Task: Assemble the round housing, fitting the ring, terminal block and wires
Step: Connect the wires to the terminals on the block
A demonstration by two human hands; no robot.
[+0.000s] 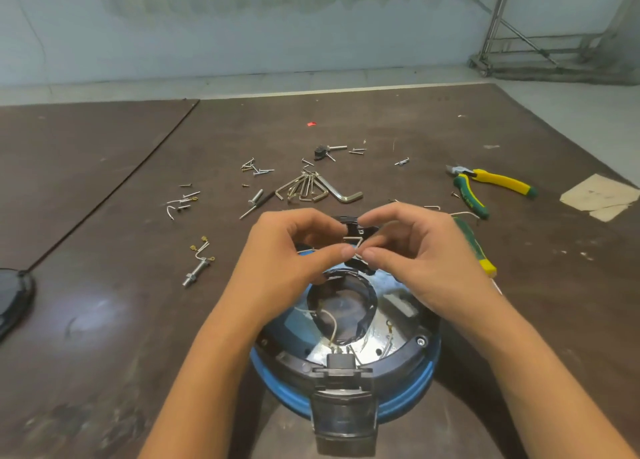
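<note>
The round blue and black housing (419,349) stands on the table right in front of me, its shiny metal plate facing up. A dark ring (363,314) lies in its middle, with thin white wires (333,323) inside. Above the housing's far edge, my left hand (294,250) and my right hand (419,250) meet, fingertips pinched together on a small black terminal block (356,228) with white wires. A second black connector (341,361) sits at the housing's near rim.
Loose screws (258,171), a bunch of hex keys (311,188), a bolt with wire lugs (197,271) and yellow-green pliers (485,184) lie scattered beyond the hands. A green-yellow tool handle (479,250) lies to the right. A dark round cover (14,292) sits at the left edge.
</note>
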